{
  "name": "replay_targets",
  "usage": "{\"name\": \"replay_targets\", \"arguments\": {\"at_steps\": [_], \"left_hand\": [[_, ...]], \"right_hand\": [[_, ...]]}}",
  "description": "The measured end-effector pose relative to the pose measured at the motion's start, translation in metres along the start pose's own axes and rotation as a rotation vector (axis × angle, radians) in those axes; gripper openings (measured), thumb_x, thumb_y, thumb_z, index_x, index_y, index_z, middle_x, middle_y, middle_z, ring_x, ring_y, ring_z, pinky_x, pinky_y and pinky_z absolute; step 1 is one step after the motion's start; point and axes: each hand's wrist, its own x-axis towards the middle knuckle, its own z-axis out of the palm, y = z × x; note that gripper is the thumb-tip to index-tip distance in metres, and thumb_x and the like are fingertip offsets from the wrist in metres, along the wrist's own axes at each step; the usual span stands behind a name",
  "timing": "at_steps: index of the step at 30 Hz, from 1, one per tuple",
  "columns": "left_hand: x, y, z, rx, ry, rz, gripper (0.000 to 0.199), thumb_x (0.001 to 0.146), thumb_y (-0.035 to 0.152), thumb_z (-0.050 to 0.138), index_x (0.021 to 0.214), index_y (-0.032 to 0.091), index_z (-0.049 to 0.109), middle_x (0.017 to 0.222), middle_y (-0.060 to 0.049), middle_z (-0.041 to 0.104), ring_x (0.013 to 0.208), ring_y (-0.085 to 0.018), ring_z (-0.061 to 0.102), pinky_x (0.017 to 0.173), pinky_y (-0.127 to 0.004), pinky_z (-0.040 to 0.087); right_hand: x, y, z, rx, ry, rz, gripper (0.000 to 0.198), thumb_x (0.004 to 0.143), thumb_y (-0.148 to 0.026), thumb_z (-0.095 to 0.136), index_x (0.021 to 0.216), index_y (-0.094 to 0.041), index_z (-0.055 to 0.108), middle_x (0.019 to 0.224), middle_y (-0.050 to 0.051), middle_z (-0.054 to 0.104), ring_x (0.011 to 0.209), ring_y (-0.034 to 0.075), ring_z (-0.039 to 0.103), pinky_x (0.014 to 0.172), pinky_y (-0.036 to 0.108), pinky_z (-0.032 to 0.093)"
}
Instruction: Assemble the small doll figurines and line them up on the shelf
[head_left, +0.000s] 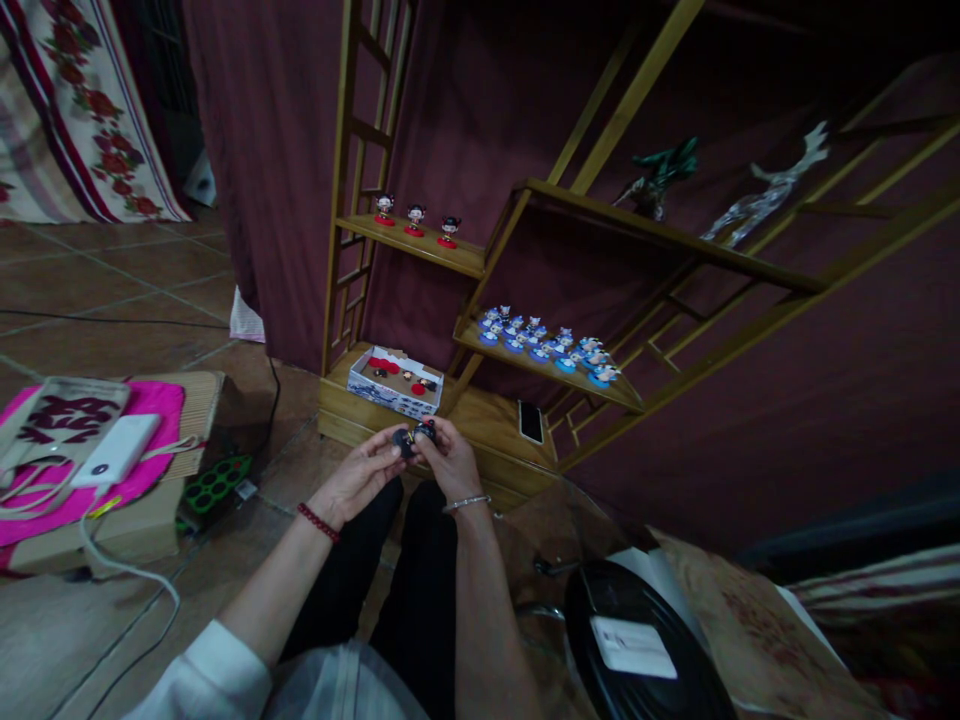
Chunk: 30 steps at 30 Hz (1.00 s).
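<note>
Between my two hands, above my knees, is a small dark figurine (415, 437) with a round black base. My left hand (366, 468) pinches it at the base end. The fingers of my right hand (450, 455) close on its head end. Just beyond my hands, an open patterned box (394, 398) on the low wooden shelf holds red bases and small figurine parts. Three figurines with red bases (415, 220) stand on the upper left shelf. On the middle shelf are several blue and white figurines (544, 340) in rows.
A phone (531, 422) lies on the low shelf at right. Two sculptures (660, 180) stand higher up. At left, a cardboard box (120, 545) bears a pink cloth and a white power bank (120, 450); cables cross the floor. A black stool (637, 650) is near my right side.
</note>
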Motion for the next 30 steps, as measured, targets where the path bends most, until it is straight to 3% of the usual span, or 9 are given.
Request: {"name": "replay_targets", "arguments": {"at_steps": [8,14,30], "left_hand": [[0.001,0.000,0.000,-0.013,-0.032,0.014,0.040,0.069,0.006,0.065,0.108,0.014,0.059,0.106,-0.008,0.063,0.092,-0.015,0.060,0.089,-0.027,0.042],[-0.001,0.000,0.001,0.003,-0.064,0.024,0.039,0.070,0.009,0.065,0.108,0.015,0.059,0.101,-0.007,0.065,0.088,-0.016,0.062,0.086,-0.027,0.043],[-0.005,0.004,0.010,0.009,0.031,-0.015,0.037,0.066,0.008,0.068,0.102,0.014,0.061,0.091,-0.006,0.066,0.079,-0.014,0.063,0.076,-0.024,0.046]], "right_hand": [[0.001,-0.002,-0.002,-0.036,-0.040,-0.019,0.031,0.065,-0.033,0.062,0.092,-0.018,0.054,0.081,0.001,0.062,0.067,0.014,0.060,0.054,0.026,0.052],[0.004,-0.004,-0.007,-0.128,-0.074,-0.083,0.028,0.067,-0.029,0.062,0.091,-0.019,0.056,0.083,0.002,0.065,0.077,0.015,0.061,0.069,0.028,0.050],[0.005,-0.016,-0.013,-0.327,-0.149,-0.165,0.022,0.069,-0.026,0.057,0.090,-0.020,0.056,0.078,0.000,0.061,0.071,0.014,0.057,0.068,0.027,0.047]]}}
